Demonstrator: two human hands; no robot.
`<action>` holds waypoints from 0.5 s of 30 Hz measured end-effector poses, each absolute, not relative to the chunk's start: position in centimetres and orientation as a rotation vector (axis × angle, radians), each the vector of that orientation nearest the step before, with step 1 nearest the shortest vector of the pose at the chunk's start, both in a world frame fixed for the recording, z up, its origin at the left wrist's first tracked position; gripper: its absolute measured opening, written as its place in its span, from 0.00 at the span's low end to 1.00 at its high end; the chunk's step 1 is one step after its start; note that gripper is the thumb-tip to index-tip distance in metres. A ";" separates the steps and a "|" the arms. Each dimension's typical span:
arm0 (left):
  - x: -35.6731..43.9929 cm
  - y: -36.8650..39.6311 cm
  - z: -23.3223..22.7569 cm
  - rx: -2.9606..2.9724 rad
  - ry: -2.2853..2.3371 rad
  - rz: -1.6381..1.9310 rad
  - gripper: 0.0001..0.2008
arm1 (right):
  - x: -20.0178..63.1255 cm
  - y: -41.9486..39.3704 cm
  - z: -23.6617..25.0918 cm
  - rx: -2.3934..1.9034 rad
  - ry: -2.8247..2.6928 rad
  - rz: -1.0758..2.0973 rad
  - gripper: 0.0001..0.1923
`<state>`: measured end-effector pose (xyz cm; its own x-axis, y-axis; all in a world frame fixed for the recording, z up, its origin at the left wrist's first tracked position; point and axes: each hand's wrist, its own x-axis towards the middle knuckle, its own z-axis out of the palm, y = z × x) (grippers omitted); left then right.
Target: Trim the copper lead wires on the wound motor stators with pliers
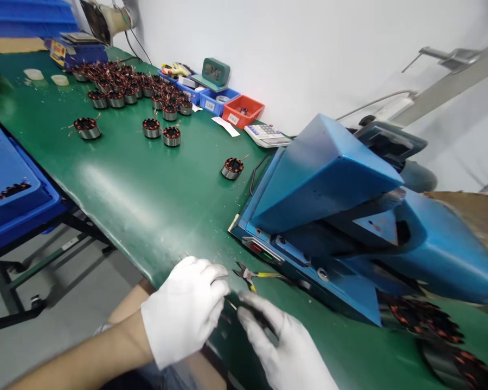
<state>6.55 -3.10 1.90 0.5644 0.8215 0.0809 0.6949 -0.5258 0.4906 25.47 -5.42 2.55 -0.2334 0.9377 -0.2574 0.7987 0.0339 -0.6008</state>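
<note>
Fingers of the white cloth-gloved left hand [187, 309] curl inward, palm hidden; whether they grasp anything cannot be told. Those of the white cloth-gloved right hand [287, 341] bend around a dark gap, their grip equally unclear. Just beyond both sets of fingertips, on the green, glossy tabletop [179, 203], lie small metal cutters with yellow handles [248, 274], the right hand slightly nearer. Their long axis runs sideways: cutting end toward the left fingers, one handle toward the blue, angular metal machine [317, 184], the other toward the right fingers.
</note>
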 end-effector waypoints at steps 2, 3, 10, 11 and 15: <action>6.8 -3.0 1.7 2.440 1.255 0.331 0.07 | 25.8 -5.5 1.6 -1.797 -1.961 0.994 0.14; 6.8 -2.9 1.6 2.463 1.258 0.274 0.07 | 25.8 -5.5 1.0 -1.781 -1.909 1.044 0.15; 6.9 -2.2 1.5 2.534 1.198 0.127 0.05 | 23.5 -5.1 -1.9 -1.761 -1.268 1.125 0.09; 6.9 -2.2 1.5 2.532 1.194 0.126 0.04 | 23.0 -5.1 -2.0 -1.764 -1.171 1.175 0.09; 6.9 -2.2 1.3 2.500 1.188 0.133 0.04 | 21.8 -5.7 -2.3 -1.726 -0.724 1.381 0.16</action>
